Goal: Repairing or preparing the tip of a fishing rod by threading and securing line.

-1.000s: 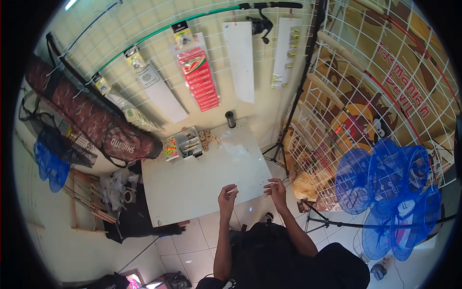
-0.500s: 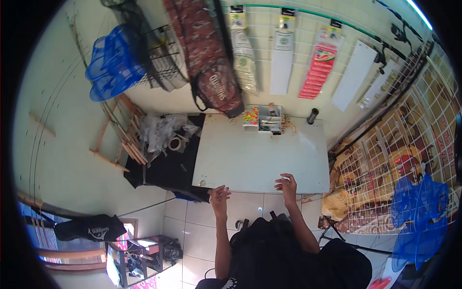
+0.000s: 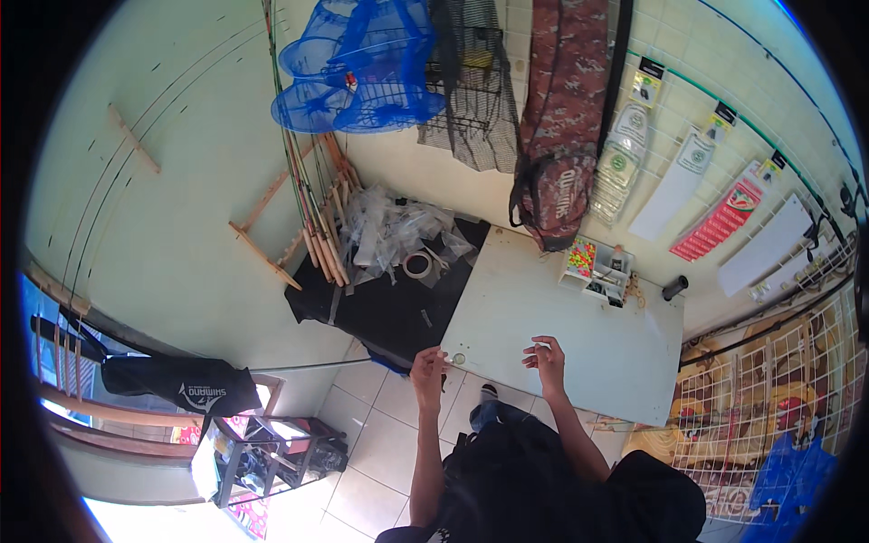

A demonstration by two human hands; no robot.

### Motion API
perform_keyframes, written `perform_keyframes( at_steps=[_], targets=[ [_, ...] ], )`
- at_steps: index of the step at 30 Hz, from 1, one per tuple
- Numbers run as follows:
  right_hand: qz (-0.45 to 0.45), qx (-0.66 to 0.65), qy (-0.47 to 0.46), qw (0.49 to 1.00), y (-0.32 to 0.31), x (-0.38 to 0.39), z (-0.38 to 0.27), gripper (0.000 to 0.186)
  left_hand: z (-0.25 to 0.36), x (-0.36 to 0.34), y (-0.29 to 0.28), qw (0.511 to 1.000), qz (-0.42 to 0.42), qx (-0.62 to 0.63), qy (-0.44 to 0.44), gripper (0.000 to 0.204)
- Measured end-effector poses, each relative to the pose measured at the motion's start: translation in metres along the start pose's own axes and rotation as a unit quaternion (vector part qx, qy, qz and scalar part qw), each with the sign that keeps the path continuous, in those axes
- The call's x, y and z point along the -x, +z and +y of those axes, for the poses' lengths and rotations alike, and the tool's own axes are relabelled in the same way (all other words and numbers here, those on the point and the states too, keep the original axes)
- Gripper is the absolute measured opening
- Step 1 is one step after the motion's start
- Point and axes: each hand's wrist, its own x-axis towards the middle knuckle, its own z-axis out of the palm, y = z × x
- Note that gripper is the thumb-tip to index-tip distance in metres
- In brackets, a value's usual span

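My left hand (image 3: pixel 428 376) is raised at the near left corner of the pale table (image 3: pixel 552 335), beside the black-covered surface. Its fingers are curled together, and anything between them is too small to make out. My right hand (image 3: pixel 547 366) hovers over the table's front part, its fingers bent but apart, with nothing visible in them. A small round hole (image 3: pixel 459 358) in the tabletop lies just right of my left fingertips. Toward the table's back stands a compartment box (image 3: pixel 605 282) with a section of bright multicoloured bits (image 3: pixel 582 259).
Left of the table, the black cover (image 3: pixel 376 312) bears clear plastic bags (image 3: pixel 385 231) and a tape roll (image 3: pixel 418 264). A dark cylinder (image 3: pixel 674 288) stands at the back right. Fishing rods (image 3: pixel 317 231), blue nets (image 3: pixel 362 63) and a camouflage rod bag (image 3: pixel 561 118) line the walls.
The view has swung left, so the table and wall goods sit farther right. My hands keep much the same raised pose; the left fingers look more closed. A foot now shows below the table.
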Motion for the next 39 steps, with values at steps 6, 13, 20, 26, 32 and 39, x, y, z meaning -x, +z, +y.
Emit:
perform_keyframes(
  at_steps=[6, 13, 20, 26, 32, 39],
  targets=[
    [-0.044, 0.013, 0.016, 0.999, 0.060, -0.059, -0.006, 0.015, 0.026, -0.058, -0.007, 0.999, 0.028, -0.021, 0.032, 0.022],
    [-0.219, 0.020, 0.004, 0.975, 0.133, -0.095, -0.022, 0.015, 0.051, -0.125, -0.058, 0.995, 0.049, -0.080, 0.043, 0.022],
    [-0.214, 0.036, 0.021, 0.976, 0.162, -0.107, -0.010, 0.015, 0.098, -0.230, -0.123, 0.975, 0.080, -0.160, 0.132, 0.021],
    [-0.115, 0.029, 0.033, 0.992, 0.192, -0.113, 0.006, 0.013, 0.167, -0.344, -0.157, 0.946, 0.106, -0.208, 0.226, 0.021],
    [-0.014, -0.001, 0.042, 0.999, 0.247, -0.106, 0.025, 0.013, 0.203, -0.453, -0.160, 0.927, 0.139, -0.169, 0.306, 0.025],
    [-0.028, -0.034, 0.057, 0.997, 0.329, -0.088, 0.021, 0.014, 0.198, -0.536, -0.173, 0.895, 0.071, -0.230, 0.375, 0.038]
  ],
)
